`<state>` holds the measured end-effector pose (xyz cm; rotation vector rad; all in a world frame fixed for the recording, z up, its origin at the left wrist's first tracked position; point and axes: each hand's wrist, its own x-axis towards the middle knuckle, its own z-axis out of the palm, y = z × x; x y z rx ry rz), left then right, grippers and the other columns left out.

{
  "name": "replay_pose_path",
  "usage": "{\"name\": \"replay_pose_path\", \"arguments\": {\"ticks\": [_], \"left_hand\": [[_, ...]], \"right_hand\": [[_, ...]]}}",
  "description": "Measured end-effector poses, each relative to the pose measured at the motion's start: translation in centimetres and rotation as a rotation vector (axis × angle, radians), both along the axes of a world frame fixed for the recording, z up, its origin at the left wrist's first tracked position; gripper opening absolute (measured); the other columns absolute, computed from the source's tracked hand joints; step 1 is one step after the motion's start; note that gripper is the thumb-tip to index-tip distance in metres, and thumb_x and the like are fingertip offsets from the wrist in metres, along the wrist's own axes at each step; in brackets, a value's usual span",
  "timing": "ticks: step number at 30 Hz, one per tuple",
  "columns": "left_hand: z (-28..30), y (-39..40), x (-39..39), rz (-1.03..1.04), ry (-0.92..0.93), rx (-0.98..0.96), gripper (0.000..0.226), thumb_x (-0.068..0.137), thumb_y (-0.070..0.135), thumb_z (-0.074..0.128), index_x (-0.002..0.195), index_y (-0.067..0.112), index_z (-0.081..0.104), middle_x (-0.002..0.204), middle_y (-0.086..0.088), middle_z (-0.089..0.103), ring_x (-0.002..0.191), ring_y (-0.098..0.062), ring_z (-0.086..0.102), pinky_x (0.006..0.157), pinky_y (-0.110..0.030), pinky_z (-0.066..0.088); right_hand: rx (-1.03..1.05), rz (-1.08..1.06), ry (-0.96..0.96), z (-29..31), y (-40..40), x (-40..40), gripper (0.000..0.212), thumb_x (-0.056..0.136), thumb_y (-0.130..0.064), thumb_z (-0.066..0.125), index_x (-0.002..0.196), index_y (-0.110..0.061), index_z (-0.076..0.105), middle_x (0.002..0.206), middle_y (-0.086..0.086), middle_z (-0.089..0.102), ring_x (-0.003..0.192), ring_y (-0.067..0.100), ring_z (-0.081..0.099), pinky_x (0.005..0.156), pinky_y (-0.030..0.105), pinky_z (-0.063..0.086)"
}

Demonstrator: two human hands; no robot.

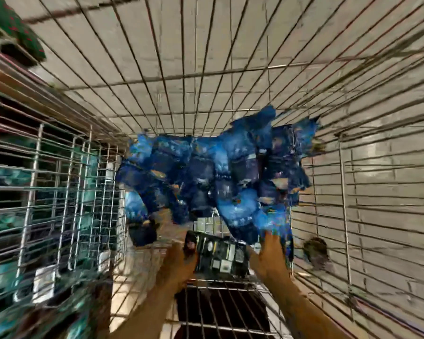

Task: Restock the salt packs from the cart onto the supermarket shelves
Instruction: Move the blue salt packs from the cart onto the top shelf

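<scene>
Wire mesh of the cart fills the blurred view, with pale floor tiles showing through it. At 6 o'clock, the left hand and right hand together hold a dark pack by its two ends, fingers curled around it; its label is too smeared to read. Just beyond, toward 12 o'clock, the heap of blue salt packs lies in the cart basket. At 9 o'clock, wire shelves carry teal packages.
</scene>
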<state>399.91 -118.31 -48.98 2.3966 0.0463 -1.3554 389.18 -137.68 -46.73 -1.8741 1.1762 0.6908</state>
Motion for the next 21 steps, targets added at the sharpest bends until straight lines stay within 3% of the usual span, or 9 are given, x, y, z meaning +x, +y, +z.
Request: {"name": "replay_pose_path", "arguments": {"ticks": [3,5,7,9,12,14,17,19,21], "left_hand": [[-3.9,1.0,-0.5,0.075,0.029,0.090,0.050,0.095,0.045,0.052,0.127,0.006,0.050,0.124,-0.013,0.056,0.121,-0.031,0.055,0.089,-0.027,0.043],[-5.4,1.3,-1.4,0.137,0.044,0.086,0.027,0.089,0.031,0.069,0.104,0.016,0.054,0.094,0.001,0.058,0.101,-0.023,0.061,0.068,-0.019,0.039],[-6.4,1.4,-1.9,0.157,-0.013,0.076,0.030,0.080,0.023,0.079,0.091,0.021,0.052,0.076,0.016,0.047,0.086,-0.013,0.054,0.053,-0.014,0.031],[-7.1,1.7,-2.4,0.216,-0.088,0.075,0.030,0.076,0.018,0.083,0.088,0.014,0.055,0.075,0.007,0.050,0.082,-0.018,0.056,0.050,-0.012,0.026],[-7.5,1.3,-3.5,0.263,-0.154,0.146,0.040,0.076,0.017,0.081,0.100,-0.004,0.057,0.097,-0.021,0.057,0.090,-0.035,0.059,0.060,-0.027,0.032],[-7.1,0.7,-4.0,0.257,-0.199,0.222,0.045,0.080,0.025,0.078,0.109,0.000,0.053,0.111,-0.018,0.053,0.094,-0.035,0.057,0.067,-0.032,0.034],[-6.8,0.0,-4.1,0.114,-0.213,0.303,0.038,0.082,0.035,0.075,0.106,0.009,0.062,0.118,-0.012,0.053,0.106,-0.031,0.055,0.077,-0.038,0.045],[-7.1,-0.3,-4.1,0.070,-0.192,0.335,0.038,0.081,0.041,0.075,0.104,0.013,0.067,0.121,-0.012,0.053,0.113,-0.029,0.052,0.088,-0.039,0.048],[-7.3,-0.5,-4.1,0.105,-0.195,0.386,0.051,0.078,0.047,0.076,0.112,0.010,0.066,0.123,-0.014,0.054,0.114,-0.030,0.053,0.088,-0.042,0.051]], "right_hand": [[-0.084,0.043,-0.062,-3.1,-1.2,1.7,0.080,0.088,-0.031,0.072,0.150,-0.004,0.029,0.152,0.016,0.033,0.142,0.033,0.032,0.112,0.047,0.035],[-0.098,0.048,-0.079,-4.7,-1.7,2.6,0.085,0.085,-0.036,0.075,0.151,-0.011,0.028,0.155,0.011,0.029,0.141,0.032,0.033,0.109,0.049,0.039],[-0.096,0.030,-0.059,-6.1,-2.2,2.9,0.087,0.082,-0.038,0.079,0.150,-0.017,0.028,0.156,0.012,0.025,0.135,0.037,0.041,0.102,0.053,0.046],[-0.114,0.012,-0.041,-7.3,-2.4,2.8,0.085,0.080,-0.038,0.080,0.147,-0.020,0.030,0.153,0.015,0.025,0.126,0.041,0.048,0.095,0.056,0.049],[-0.151,-0.026,-0.074,-8.4,-2.3,2.7,0.075,0.077,-0.034,0.083,0.139,-0.021,0.042,0.146,0.016,0.031,0.120,0.041,0.051,0.092,0.056,0.051],[-0.166,-0.034,-0.093,-8.8,-2.3,3.0,0.067,0.075,-0.033,0.085,0.131,-0.018,0.051,0.137,0.015,0.037,0.113,0.040,0.054,0.089,0.054,0.051],[-0.146,0.040,-0.126,-9.0,-2.1,3.6,0.049,0.072,-0.032,0.087,0.112,-0.016,0.064,0.121,0.011,0.044,0.105,0.036,0.056,0.089,0.046,0.051],[-0.163,0.087,-0.154,-9.0,-1.9,3.9,0.040,0.073,-0.034,0.086,0.103,-0.016,0.067,0.116,0.008,0.048,0.103,0.032,0.056,0.087,0.045,0.050],[-0.248,0.163,-0.215,-9.1,-1.5,3.6,0.032,0.074,-0.032,0.085,0.091,-0.014,0.064,0.108,0.006,0.053,0.101,0.030,0.054,0.083,0.045,0.049]]}}
